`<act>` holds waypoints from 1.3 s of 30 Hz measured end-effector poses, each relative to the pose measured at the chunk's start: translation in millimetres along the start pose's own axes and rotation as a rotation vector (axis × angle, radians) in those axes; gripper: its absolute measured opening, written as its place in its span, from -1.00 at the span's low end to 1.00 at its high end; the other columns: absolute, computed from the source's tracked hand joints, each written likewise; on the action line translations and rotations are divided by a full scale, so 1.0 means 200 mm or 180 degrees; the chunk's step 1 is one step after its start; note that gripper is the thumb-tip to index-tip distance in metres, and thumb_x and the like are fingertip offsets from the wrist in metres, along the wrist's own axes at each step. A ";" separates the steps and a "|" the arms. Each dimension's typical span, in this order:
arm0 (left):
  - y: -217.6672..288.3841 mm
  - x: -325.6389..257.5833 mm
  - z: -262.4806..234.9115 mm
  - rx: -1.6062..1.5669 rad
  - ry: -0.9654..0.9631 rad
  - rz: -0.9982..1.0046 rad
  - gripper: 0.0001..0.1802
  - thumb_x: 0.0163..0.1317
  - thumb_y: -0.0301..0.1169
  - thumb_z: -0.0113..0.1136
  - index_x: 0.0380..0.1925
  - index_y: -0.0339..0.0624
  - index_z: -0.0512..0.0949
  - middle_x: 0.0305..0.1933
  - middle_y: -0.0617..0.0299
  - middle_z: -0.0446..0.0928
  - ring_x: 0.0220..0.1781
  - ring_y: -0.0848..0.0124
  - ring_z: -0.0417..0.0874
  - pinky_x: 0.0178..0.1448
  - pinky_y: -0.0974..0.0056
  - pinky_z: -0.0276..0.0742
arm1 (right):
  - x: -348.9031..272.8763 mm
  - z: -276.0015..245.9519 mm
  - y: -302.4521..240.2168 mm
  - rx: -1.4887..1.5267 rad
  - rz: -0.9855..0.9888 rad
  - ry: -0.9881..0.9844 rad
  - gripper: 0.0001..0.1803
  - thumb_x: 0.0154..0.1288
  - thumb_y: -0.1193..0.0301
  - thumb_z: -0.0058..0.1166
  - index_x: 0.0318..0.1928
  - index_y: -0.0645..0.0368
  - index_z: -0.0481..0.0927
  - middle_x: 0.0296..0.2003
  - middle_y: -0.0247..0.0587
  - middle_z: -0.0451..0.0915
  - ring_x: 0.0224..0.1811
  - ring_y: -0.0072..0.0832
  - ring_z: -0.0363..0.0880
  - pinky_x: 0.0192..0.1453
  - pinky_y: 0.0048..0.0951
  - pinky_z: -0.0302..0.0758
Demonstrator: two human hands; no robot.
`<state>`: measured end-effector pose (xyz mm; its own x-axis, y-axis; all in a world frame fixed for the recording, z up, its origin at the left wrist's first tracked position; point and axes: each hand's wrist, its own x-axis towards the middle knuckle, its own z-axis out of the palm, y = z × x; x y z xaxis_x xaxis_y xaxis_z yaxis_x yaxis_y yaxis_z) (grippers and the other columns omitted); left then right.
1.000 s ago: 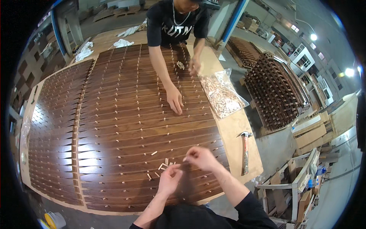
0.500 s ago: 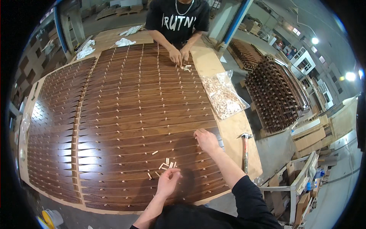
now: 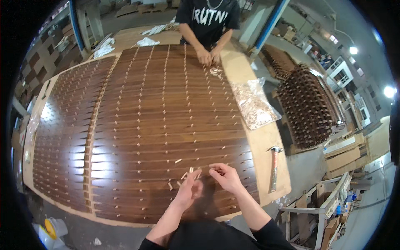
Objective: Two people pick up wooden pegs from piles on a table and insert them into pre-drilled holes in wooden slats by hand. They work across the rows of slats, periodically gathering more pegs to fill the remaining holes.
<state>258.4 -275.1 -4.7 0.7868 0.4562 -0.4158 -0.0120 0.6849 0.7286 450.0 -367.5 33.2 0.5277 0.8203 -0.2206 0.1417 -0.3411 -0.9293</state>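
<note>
Brown wood-grain slats [image 3: 179,141] lie side by side across the table, with rows of pale wooden dowels standing up from them. My left hand [image 3: 187,193] is over a small loose heap of dowels [image 3: 184,176] near the front. Its fingers are drawn together and slightly blurred; what is in them, if anything, is hidden. Just to its right, my right hand [image 3: 227,178] hovers low over the slats, thumb and fingers curled into a pinch. Whatever it may hold does not show. One stray dowel [image 3: 178,161] lies flat beyond the heap.
A clear bag of dowels [image 3: 255,106] and a hammer [image 3: 274,168] lie on the table's pale right margin. Across the table, a co-worker's hands [image 3: 209,57] are by another dowel pile [image 3: 216,72]. Stacked slatted panels [image 3: 308,108] stand at right.
My right hand has come back toward me and left, close to my left hand. My left hand stays by the heap. The whole view has shifted a little.
</note>
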 end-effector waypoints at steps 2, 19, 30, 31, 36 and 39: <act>0.09 -0.01 0.05 -0.0712 -0.0649 -0.0339 0.12 0.32 0.52 -0.11 0.63 -0.04 0.07 -0.21 0.35 0.53 -0.39 0.59 0.34 -0.33 0.42 0.27 | -0.11 0.05 -0.08 0.0165 0.0159 -0.0205 -0.65 0.31 0.39 0.35 0.09 0.17 0.72 -0.18 -0.13 0.76 -0.14 -0.20 0.69 0.04 -0.26 0.63; 0.17 -0.06 0.15 0.0549 -0.1177 0.0246 0.56 -0.15 0.78 -0.02 0.68 -0.08 -0.10 -0.34 0.44 0.36 -0.32 0.59 0.29 -0.23 0.42 0.21 | -0.35 0.06 -0.44 -0.1075 -0.2040 0.0247 -0.80 0.10 0.46 0.47 -0.22 0.02 0.79 -0.31 -0.40 0.75 -0.22 -0.39 0.69 -0.13 -0.34 0.46; 0.07 -0.06 0.10 0.0779 -0.1121 0.0403 -0.28 0.60 -0.17 -0.11 0.66 -0.10 0.03 0.24 0.21 0.54 0.07 0.44 0.57 0.15 0.31 0.53 | -0.38 0.05 -0.41 -0.1027 -0.2035 0.0499 -0.88 0.06 0.48 0.36 -0.36 0.04 0.68 -0.35 -0.40 0.71 -0.26 -0.37 0.66 -0.16 -0.32 0.42; 0.07 -0.06 0.09 0.0779 -0.1147 0.0346 -0.28 0.60 -0.14 -0.11 0.66 -0.10 0.03 0.24 0.22 0.54 0.06 0.45 0.55 0.15 0.31 0.50 | -0.38 0.04 -0.41 -0.1026 -0.2043 0.0496 -0.88 0.06 0.48 0.36 -0.36 0.04 0.68 -0.35 -0.40 0.71 -0.26 -0.37 0.66 -0.16 -0.32 0.42; 0.08 -0.08 0.13 0.0666 -0.1268 0.0574 -0.17 0.57 0.08 -0.04 0.65 -0.11 0.05 0.13 0.28 0.54 0.00 0.47 0.50 0.14 0.32 0.44 | -0.41 0.00 -0.44 -0.1316 -0.1962 0.0307 -0.84 0.07 0.45 0.40 -0.30 0.04 0.70 -0.31 -0.39 0.73 -0.23 -0.38 0.67 -0.12 -0.33 0.43; 0.10 -0.08 0.16 0.0819 -0.0935 0.0527 0.03 0.43 0.31 0.10 0.65 -0.11 0.06 -0.06 0.34 0.55 -0.11 0.51 0.47 0.03 0.36 0.42 | -0.42 0.01 -0.44 -0.1421 -0.2116 0.0512 -0.83 0.06 0.45 0.43 -0.31 0.03 0.71 -0.30 -0.40 0.74 -0.25 -0.39 0.68 -0.10 -0.34 0.43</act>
<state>265.2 -287.8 34.2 0.9301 0.3412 -0.1361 -0.0279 0.4349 0.9001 390.9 -405.1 132.0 0.3248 0.8513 0.4119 0.7698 0.0150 -0.6381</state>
